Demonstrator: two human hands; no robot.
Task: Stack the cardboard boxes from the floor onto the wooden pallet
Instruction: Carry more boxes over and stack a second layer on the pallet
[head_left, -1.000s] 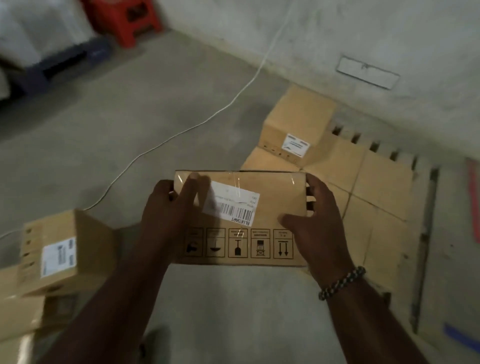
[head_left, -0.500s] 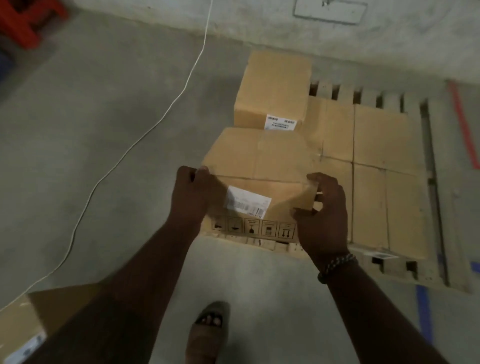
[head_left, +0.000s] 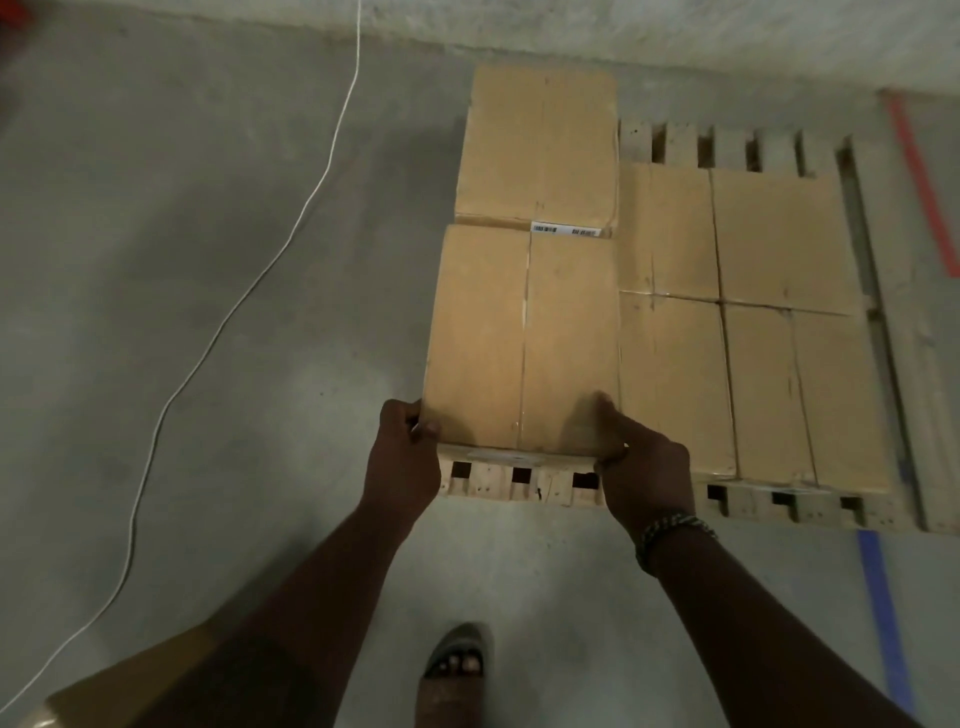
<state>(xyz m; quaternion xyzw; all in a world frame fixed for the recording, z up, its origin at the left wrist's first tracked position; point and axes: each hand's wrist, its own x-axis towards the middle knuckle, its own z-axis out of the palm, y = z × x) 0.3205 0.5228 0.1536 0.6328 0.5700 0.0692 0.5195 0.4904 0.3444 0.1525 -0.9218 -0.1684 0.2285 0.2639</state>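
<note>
While we grip the cardboard box (head_left: 522, 338) at its near corners, left hand (head_left: 402, 465) and right hand (head_left: 647, 470) each curled round an edge, it lies mid-frame over the left end of the wooden pallet (head_left: 519, 488).

You are in a storeroom or warehouse. The floor (head_left: 208, 312) is bare gray, the wall (head_left: 675, 26) is rough, brown cardboard boxes (head_left: 779, 234) sit on a wooden pallet (head_left: 904, 395), and red tape (head_left: 919, 171) and blue tape (head_left: 883, 597) mark the floor.

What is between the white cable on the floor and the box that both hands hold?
In the head view, only bare concrete floor separates the white cable from the held box.
</note>
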